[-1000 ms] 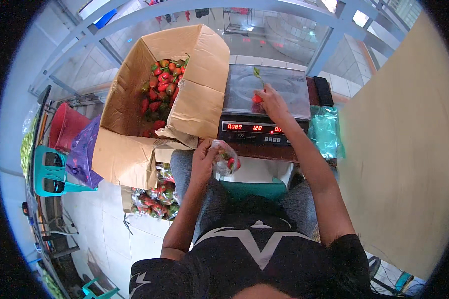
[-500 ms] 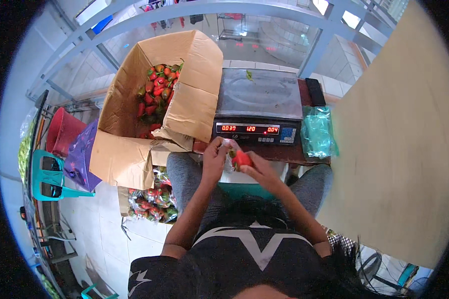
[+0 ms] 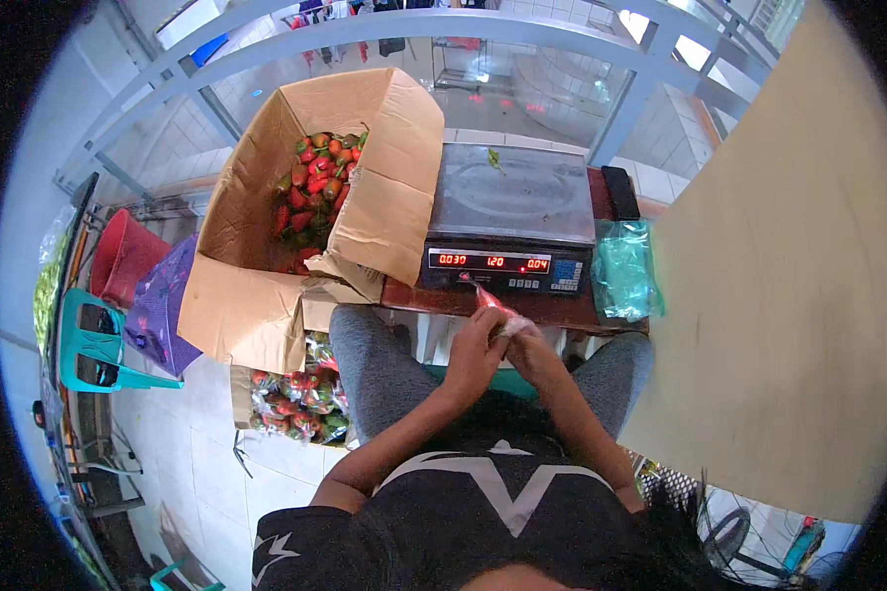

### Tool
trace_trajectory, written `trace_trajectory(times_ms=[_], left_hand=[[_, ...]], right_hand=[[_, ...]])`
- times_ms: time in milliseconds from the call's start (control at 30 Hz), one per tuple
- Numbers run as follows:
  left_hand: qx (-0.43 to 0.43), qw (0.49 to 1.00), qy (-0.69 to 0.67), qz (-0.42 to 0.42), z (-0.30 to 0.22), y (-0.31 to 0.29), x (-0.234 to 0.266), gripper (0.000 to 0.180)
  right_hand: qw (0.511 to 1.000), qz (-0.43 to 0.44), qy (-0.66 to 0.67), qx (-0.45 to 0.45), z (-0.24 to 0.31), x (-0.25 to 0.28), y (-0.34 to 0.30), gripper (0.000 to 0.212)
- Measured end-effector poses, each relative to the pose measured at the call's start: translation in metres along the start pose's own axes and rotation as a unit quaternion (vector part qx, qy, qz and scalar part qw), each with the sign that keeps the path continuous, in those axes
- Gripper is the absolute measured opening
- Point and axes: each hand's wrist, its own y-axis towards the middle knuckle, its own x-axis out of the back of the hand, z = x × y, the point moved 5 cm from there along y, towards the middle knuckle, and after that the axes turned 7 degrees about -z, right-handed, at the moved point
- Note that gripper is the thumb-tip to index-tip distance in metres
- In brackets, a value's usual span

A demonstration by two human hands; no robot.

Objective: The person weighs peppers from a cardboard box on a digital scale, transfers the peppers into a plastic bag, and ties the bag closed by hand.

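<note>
Over my lap, my left hand [image 3: 477, 347] and my right hand [image 3: 532, 355] meet, fingers closed around a small clear plastic bag [image 3: 515, 323]. A red pepper [image 3: 496, 303] shows at the bag, its tip pointing up toward the scale; my fingers hide much of it. Just beyond my hands stands a digital scale [image 3: 511, 212] with a bare metal plate and a lit red display. To its left, a large open cardboard box [image 3: 379, 212] holds many loose red and greenish peppers [image 3: 317, 177].
A small green leaf [image 3: 494, 158] lies on the scale plate. Green plastic bags [image 3: 626, 271] and a black phone-like object [image 3: 620, 192] lie right of it. Bagged peppers [image 3: 301, 399] fill a lower box by my left knee. A teal chair [image 3: 94, 340] stands left; a wooden panel [image 3: 759, 295] rises right.
My hands have come together and moved slightly nearer to me. The red pepper, bare in my right hand before, is now at the plastic bag between both hands.
</note>
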Motion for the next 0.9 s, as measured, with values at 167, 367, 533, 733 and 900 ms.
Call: trace_trajectory(times_ms=[167, 367, 533, 733, 900], left_hand=[[0.005, 1.000, -0.025, -0.003, 0.005, -0.006, -0.001, 0.016], [-0.066, 0.997, 0.019, -0.023, -0.007, -0.008, -0.007, 0.019], [-0.016, 0.998, -0.039, -0.057, -0.003, -0.007, 0.009, 0.015], [0.053, 0.989, -0.066, -0.118, 0.012, 0.015, 0.050, 0.009], [0.080, 0.973, -0.172, -0.135, 0.025, 0.019, 0.067, 0.009]], right_hand=[[0.995, -0.048, -0.085, 0.027, 0.003, 0.003, -0.003, 0.032], [0.842, -0.119, -0.463, 0.251, -0.005, 0.010, 0.014, 0.022], [0.806, -0.041, -0.564, 0.171, -0.005, -0.017, 0.012, 0.027], [0.791, 0.092, -0.534, 0.285, 0.032, -0.070, -0.014, 0.022], [0.664, 0.141, -0.687, 0.258, 0.063, -0.077, -0.026, 0.025]])
